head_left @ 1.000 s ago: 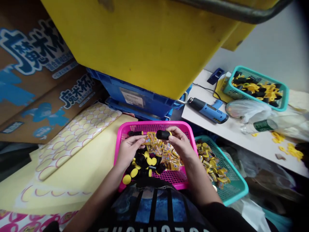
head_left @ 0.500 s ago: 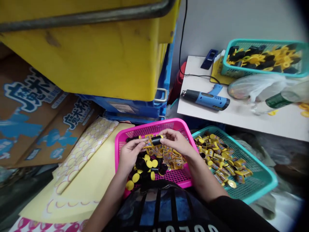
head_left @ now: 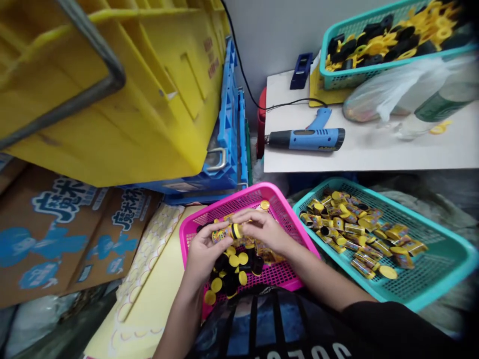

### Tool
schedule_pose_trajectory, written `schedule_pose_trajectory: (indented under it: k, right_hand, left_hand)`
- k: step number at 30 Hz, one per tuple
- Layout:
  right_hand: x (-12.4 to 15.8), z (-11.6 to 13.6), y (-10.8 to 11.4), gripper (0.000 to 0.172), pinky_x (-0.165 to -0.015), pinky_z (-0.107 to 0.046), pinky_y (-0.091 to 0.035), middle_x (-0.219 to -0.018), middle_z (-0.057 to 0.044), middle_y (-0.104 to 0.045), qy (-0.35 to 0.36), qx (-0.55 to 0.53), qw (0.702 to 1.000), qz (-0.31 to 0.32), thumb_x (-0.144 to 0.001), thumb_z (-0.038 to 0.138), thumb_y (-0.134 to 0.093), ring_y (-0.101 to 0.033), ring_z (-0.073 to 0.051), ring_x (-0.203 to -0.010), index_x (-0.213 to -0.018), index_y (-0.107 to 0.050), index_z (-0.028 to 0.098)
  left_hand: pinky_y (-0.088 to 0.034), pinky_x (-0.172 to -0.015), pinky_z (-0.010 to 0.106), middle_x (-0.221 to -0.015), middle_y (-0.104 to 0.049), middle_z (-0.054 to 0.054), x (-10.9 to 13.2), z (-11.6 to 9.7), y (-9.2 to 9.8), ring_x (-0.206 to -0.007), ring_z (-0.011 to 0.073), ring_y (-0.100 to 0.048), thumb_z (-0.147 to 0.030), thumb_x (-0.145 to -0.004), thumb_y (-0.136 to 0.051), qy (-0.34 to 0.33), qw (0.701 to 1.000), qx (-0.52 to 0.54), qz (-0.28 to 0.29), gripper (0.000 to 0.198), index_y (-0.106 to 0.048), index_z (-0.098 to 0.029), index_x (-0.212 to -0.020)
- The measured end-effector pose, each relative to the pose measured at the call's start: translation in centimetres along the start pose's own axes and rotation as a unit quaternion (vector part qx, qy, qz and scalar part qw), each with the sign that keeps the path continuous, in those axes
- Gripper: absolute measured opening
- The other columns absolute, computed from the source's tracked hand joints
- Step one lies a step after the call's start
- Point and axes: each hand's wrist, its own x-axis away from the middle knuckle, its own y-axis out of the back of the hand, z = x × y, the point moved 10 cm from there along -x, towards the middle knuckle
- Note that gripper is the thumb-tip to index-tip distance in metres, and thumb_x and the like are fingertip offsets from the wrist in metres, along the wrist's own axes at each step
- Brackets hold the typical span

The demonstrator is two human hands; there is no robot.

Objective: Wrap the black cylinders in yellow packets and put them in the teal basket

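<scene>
Over the pink basket [head_left: 307, 234], a small canister [head_left: 227, 232] with a yellow printed sleeve and a yellow cap lies nearly level between my hands. My left hand [head_left: 207, 249] is closed on its sleeved body, thumb in front. At the cap end, the fingers of my right hand [head_left: 264, 230] are closed and touch it. Below them in the basket are bare black canisters with yellow caps [head_left: 235, 264]. Loose shiny yellow sleeves [head_left: 271, 256] lie beside these, partly hidden by my right hand.
A teal basket [head_left: 462, 262] of sleeved canisters [head_left: 354, 230] stands on the right. Behind it, the white table [head_left: 381, 157] bears a blue heat gun [head_left: 312, 139], a plastic bag [head_left: 374, 102] and another teal basket [head_left: 339, 79]. A yellow crate [head_left: 123, 129] and cardboard boxes [head_left: 60, 249] fill the left.
The sleeve now covers most of the canister's body, where black showed before. My right hand has come closer to my left. The head view has shifted and tilted.
</scene>
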Motion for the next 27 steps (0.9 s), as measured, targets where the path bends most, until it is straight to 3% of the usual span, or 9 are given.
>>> schedule_pose_trajectory:
  k: [5, 10, 14, 16, 18, 22, 24, 26, 27]
  right_hand:
    - [1.0, -2.0, -1.5, 0.049, -0.079, -0.031, -0.048, -0.102, -0.005, -0.066, -0.111, -0.206, 0.970, 0.064, -0.077, 0.056, -0.068, -0.062, -0.016, -0.089, -0.113, -0.065, 0.023]
    - [0.5, -2.0, 0.0, 0.043, -0.083, -0.028, -0.045, -0.096, -0.003, -0.066, -0.043, -0.167, 0.985, -0.001, -0.074, 0.054, -0.072, -0.060, -0.015, -0.088, -0.101, -0.068, 0.021]
    - [0.6, -1.3, 0.6, 0.056, -0.080, -0.033, -0.048, -0.097, -0.007, -0.067, -0.034, -0.189, 0.981, 0.006, -0.087, 0.067, -0.043, -0.062, -0.018, -0.088, -0.104, -0.067, 0.020]
    - [0.7, 0.0, 1.5, 0.056, -0.085, -0.037, -0.048, -0.106, -0.009, -0.065, -0.001, -0.126, 0.992, -0.008, -0.091, 0.065, -0.037, -0.061, -0.020, -0.097, -0.112, -0.064, 0.021]
    - [1.0, 2.1, 2.1, 0.046, -0.093, -0.040, -0.045, -0.113, -0.009, -0.063, 0.063, 0.027, 0.998, -0.015, -0.086, 0.056, -0.056, -0.058, -0.022, -0.107, -0.116, -0.062, 0.023]
    - [2.4, 6.8, 2.4, 0.040, -0.094, -0.042, -0.044, -0.106, -0.009, -0.068, 0.180, 0.278, 0.944, 0.008, -0.078, 0.038, -0.072, -0.060, -0.024, -0.102, -0.113, -0.065, 0.021]
    - [3.7, 9.0, 4.8, 0.039, -0.092, -0.042, -0.046, -0.105, -0.009, -0.069, 0.188, 0.352, 0.917, -0.013, -0.082, 0.037, -0.067, -0.061, -0.023, -0.098, -0.117, -0.063, 0.021]
    - [5.5, 10.4, 9.2, 0.039, -0.092, -0.042, -0.046, -0.108, -0.010, -0.068, 0.125, 0.447, 0.884, -0.051, -0.085, 0.037, -0.063, -0.060, -0.025, -0.101, -0.121, -0.062, 0.023]
    - [6.7, 10.6, 12.0, 0.039, -0.093, -0.043, -0.046, -0.111, -0.010, -0.068, 0.062, 0.504, 0.859, -0.068, -0.085, 0.038, -0.061, -0.060, -0.026, -0.104, -0.121, -0.062, 0.024]
  left_hand:
    - [-0.056, -0.079, 0.030, -0.095, -0.075, 0.006, -0.3, 0.2, -2.6, -0.087, 0.0198, -0.070, -0.028, -0.054, -0.088, -0.001, 0.998, 0.065, 0.004, 0.040, -0.074, -0.019, -0.089]
    - [-0.055, -0.079, 0.026, -0.092, -0.074, 0.003, -0.4, 0.6, -3.7, -0.085, 0.0161, -0.069, -0.026, -0.053, -0.089, 0.019, 0.998, 0.066, -0.008, 0.037, -0.073, -0.020, -0.086]
    - [-0.056, -0.072, 0.024, -0.095, -0.073, 0.003, -0.2, 1.0, -3.8, -0.081, 0.0159, -0.070, -0.032, -0.057, -0.087, 0.035, 0.996, 0.083, -0.004, 0.039, -0.071, -0.021, -0.091]
    - [-0.056, -0.068, 0.023, -0.101, -0.071, 0.004, -0.1, 1.1, -3.9, -0.081, 0.0164, -0.070, -0.034, -0.061, -0.085, 0.038, 0.996, 0.087, -0.006, 0.045, -0.068, -0.023, -0.101]
    - [-0.056, -0.070, 0.025, -0.105, -0.070, 0.006, -0.2, 0.9, -4.3, -0.085, 0.0182, -0.070, -0.035, -0.063, -0.083, 0.034, 0.995, 0.089, -0.002, 0.056, -0.063, -0.024, -0.114]
    - [-0.057, -0.078, 0.033, -0.108, -0.070, 0.009, -0.4, 0.8, -5.4, -0.092, 0.0232, -0.069, -0.042, -0.069, -0.077, 0.045, 0.997, 0.046, 0.048, 0.072, -0.048, -0.025, -0.133]
    - [-0.058, -0.078, 0.036, -0.118, -0.067, 0.012, -0.4, 0.9, -4.0, -0.093, 0.0253, -0.069, -0.047, -0.070, -0.075, 0.043, 0.997, -0.019, 0.056, 0.072, -0.048, -0.026, -0.134]
    - [-0.056, -0.085, 0.040, -0.124, -0.064, 0.011, -0.3, 1.6, 0.1, -0.102, 0.0279, -0.067, -0.052, -0.073, -0.070, 0.036, 0.995, -0.097, 0.009, 0.062, -0.054, -0.025, -0.127]
    - [-0.054, -0.090, 0.041, -0.122, -0.065, 0.010, -0.2, 2.1, 3.2, -0.108, 0.0290, -0.064, -0.053, -0.075, -0.065, 0.032, 0.987, -0.150, -0.048, 0.056, -0.058, -0.024, -0.122]
